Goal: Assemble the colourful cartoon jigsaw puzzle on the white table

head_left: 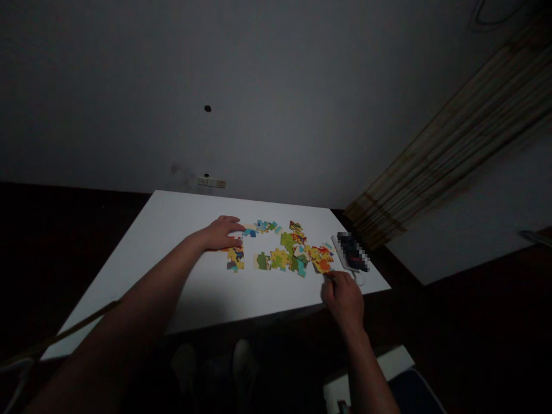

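Note:
Colourful jigsaw pieces [284, 253] lie scattered and partly joined on a white table [172, 230]. My left hand [222, 232] rests palm down, fingers together, on pieces at the left end of the spread, just above a small joined cluster [235, 259]. My right hand [342, 296] is near the table's front right edge, fingers curled, its fingertips pinching or touching an orange piece [324, 266] at the right of the spread.
A blurred dark object on a white base [351, 253] lies at the table's right edge. A grey wall [259, 86] stands behind; a striped curtain [452, 149] hangs at right. My feet [241, 356] show under the table.

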`<state>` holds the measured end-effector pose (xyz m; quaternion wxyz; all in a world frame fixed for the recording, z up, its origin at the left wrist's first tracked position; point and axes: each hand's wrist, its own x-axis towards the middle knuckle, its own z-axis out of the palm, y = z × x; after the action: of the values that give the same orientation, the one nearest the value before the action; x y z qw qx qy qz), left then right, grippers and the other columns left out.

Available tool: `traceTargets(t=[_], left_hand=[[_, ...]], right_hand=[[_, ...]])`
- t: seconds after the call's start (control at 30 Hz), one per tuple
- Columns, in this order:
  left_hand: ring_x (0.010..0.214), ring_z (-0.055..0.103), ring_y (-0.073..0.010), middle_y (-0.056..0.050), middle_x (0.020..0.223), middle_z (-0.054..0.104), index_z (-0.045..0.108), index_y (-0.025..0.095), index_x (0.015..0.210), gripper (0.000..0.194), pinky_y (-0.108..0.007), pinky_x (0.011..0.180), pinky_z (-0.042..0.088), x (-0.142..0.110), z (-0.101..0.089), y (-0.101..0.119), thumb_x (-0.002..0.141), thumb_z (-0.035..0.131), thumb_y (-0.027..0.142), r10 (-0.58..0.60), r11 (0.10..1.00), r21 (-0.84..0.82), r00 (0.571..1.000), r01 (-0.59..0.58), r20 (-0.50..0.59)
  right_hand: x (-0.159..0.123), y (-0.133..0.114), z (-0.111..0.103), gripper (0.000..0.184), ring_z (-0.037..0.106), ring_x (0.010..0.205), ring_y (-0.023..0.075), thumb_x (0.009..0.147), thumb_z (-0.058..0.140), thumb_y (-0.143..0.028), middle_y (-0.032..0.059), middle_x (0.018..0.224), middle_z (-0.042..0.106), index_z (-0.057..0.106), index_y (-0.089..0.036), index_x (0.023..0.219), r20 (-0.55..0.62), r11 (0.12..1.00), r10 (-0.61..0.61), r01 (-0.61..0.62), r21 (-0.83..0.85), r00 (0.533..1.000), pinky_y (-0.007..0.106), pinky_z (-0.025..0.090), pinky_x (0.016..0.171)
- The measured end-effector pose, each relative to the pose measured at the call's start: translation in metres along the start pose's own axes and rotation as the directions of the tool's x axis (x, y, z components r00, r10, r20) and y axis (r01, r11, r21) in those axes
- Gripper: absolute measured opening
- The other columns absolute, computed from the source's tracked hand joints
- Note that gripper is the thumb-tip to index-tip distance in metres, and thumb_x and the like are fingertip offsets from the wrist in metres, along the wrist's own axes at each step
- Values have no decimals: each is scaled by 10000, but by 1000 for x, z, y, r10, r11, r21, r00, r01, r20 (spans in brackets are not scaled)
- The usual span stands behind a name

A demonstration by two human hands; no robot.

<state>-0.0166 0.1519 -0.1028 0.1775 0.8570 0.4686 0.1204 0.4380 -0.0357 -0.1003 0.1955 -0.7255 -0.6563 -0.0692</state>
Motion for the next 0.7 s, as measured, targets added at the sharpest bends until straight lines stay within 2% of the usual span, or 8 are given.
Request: traceTargets(t=[0.13, 0.3, 0.4, 0.5, 0.6, 0.7], left_hand=[[1675, 463, -406, -146, 1790, 557, 734, 312, 1562, 656, -581, 1366, 361, 2, 0, -1, 991, 720, 634, 7, 1000, 20, 1000, -7, -1], [1672, 475, -402, -138, 1778, 572, 729, 310, 1562, 650, -580, 1374, 351, 6, 4, -7, 999, 710, 635, 12, 999, 39, 1000, -11, -12], [1669, 476, -400, -148, 1781, 565, 728, 298, 1566, 660, -569, 1372, 357, 6, 5, -7, 997, 712, 632, 4, 999, 43, 1000, -4, -14], [1665, 480, -394, -140, 1777, 571, 725, 308, 1569, 664, -569, 1367, 364, 6, 5, -7, 994, 708, 639, -3, 999, 44, 1000, 4, -12], [1668, 476, -397, -134, 1776, 575, 732, 316, 1559, 662, -565, 1366, 365, 6, 4, -7, 985, 714, 647, 1, 999, 33, 1000, -1, -16], [1669, 473, -413, -133, 1774, 579, 741, 320, 1545, 661, -567, 1359, 372, 5, 3, -8, 969, 733, 645, 5, 1000, 13, 1000, -5, -24]], right_hand=[[-1, 17, -5, 410, 793, 1171, 480, 980, 539, -307, 218, 1238, 803, 769, -280, 1318, -11, 994, 104, -104, -17, 995, 625, 608, 1045], [-3, 30, 0, 541, 716, 1382, 447, 1038, 563, -451, 196, 1420, 772, 673, -261, 1533, 50, 997, 67, -66, -34, 996, 606, 562, 1179], [2, 32, 9, 600, 667, 1450, 465, 1066, 552, -504, 228, 1474, 745, 641, -217, 1585, 110, 993, 120, -120, -5, 987, 642, 549, 1175], [15, 29, 15, 542, 672, 1438, 453, 1032, 613, -425, 208, 1462, 759, 672, -251, 1541, 110, 988, 129, -138, 72, 986, 610, 544, 1177], [28, 23, 16, 480, 689, 1391, 442, 953, 660, -305, 191, 1424, 785, 720, -255, 1426, 77, 984, 80, -91, 154, 994, 580, 522, 1210], [36, 18, 14, 433, 712, 1340, 431, 871, 688, -275, 162, 1340, 804, 734, -265, 1302, 75, 975, 46, -61, 214, 996, 587, 512, 1225]])
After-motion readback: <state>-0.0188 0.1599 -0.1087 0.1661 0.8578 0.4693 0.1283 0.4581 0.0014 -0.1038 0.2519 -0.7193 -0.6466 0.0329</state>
